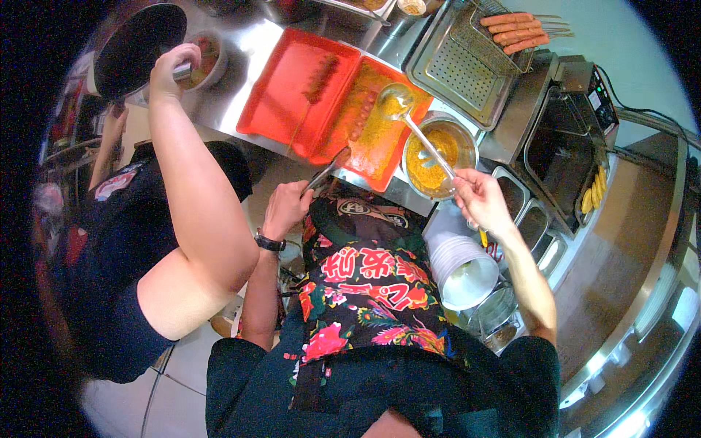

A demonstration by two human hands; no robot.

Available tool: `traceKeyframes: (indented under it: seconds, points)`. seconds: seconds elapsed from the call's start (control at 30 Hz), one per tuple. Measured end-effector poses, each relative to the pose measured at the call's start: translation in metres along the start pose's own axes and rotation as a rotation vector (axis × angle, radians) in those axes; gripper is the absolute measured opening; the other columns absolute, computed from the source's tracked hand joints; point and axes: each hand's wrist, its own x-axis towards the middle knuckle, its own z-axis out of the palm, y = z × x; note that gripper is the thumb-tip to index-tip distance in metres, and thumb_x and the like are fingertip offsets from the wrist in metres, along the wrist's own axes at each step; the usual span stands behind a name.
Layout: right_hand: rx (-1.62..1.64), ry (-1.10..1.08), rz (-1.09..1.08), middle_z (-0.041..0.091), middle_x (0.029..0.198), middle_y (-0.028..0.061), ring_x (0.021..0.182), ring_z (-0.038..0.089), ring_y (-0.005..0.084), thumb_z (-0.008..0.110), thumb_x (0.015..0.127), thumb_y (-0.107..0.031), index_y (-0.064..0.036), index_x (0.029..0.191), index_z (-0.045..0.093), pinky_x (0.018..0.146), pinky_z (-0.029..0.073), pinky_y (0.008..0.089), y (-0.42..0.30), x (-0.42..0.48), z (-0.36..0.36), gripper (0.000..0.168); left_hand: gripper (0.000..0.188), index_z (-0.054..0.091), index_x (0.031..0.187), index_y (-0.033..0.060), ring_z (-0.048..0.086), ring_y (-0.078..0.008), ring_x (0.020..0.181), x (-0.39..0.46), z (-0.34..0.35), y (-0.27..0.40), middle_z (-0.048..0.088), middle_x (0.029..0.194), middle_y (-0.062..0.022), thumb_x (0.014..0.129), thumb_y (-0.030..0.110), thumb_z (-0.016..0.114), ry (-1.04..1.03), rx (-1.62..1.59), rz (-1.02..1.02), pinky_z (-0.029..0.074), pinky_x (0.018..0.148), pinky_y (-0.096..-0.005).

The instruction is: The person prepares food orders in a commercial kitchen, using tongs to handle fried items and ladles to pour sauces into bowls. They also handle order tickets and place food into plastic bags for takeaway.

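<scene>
My right hand (pixel 477 198) grips the handle of a metal ladle (pixel 396 102), its bowl over the right-hand red tray (pixel 383 172). That tray holds orange-yellow seasoning and a skewer of reddish pieces (pixel 366 116). Below the ladle's handle stands a steel bowl (pixel 472 143) of yellow seasoning. With my left hand (pixel 287 207) I hold a tool that looks like metal tongs (pixel 328 168), tips at the lower edge of the seasoned tray. Dark, coated food on a skewer (pixel 322 79) lies in the left-hand red tray (pixel 274 82).
At the left, a co-worker's arm (pixel 202 186) reaches over a black pan (pixel 139 49) and a pot (pixel 214 68). Sausage-like skewers (pixel 515 32) rest on a wire basket above a perforated tray (pixel 465 68). A fryer (pixel 564 137) stands right; stacked white containers (pixel 463 268) are below.
</scene>
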Motion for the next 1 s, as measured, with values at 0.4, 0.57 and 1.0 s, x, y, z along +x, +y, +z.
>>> traceKeyframes:
  seconds: [0.4, 0.57, 1.0]
  points:
    - [-0.012, 0.005, -0.054, 0.051, 0.055, -0.0004, 0.04, 0.046, 0.0077, 0.048, 0.094, -0.016, 0.0, 0.096, 0.059, 0.036, 0.035, 0.0246, 0.03, 0.02, 0.075, 0.02, 0.004, 0.055, 0.081, 0.0034, 0.064, -0.0251, 0.067, -0.008, 0.01, 0.028, 0.061, 0.069, -0.011, 0.08, 0.005, 0.052, 0.195, 0.582, 0.031, 0.051, 0.058, -0.0341]
    - [-0.052, 0.058, -0.056, 0.054, 0.055, 0.0014, 0.04, 0.049, 0.0091, 0.048, 0.094, -0.015, 0.0, 0.097, 0.06, 0.038, 0.038, 0.0272, 0.044, 0.027, 0.082, 0.019, 0.005, 0.055, 0.082, 0.0026, 0.063, -0.0231, 0.067, -0.011, 0.011, 0.035, 0.061, 0.069, -0.0098, 0.079, 0.007, 0.054, 0.189, 0.627, 0.05, 0.051, 0.059, -0.0315]
    - [0.145, 0.133, -0.067, 0.05, 0.056, 0.0001, 0.037, 0.042, 0.0073, 0.046, 0.096, -0.016, 0.001, 0.106, 0.056, 0.032, 0.031, 0.0237, 0.043, 0.032, 0.066, 0.022, 0.004, 0.054, 0.082, 0.0023, 0.062, -0.0259, 0.07, -0.012, 0.003, 0.027, 0.061, 0.073, -0.0125, 0.078, 0.004, 0.054, 0.183, 0.605, 0.037, 0.051, 0.061, -0.0337]
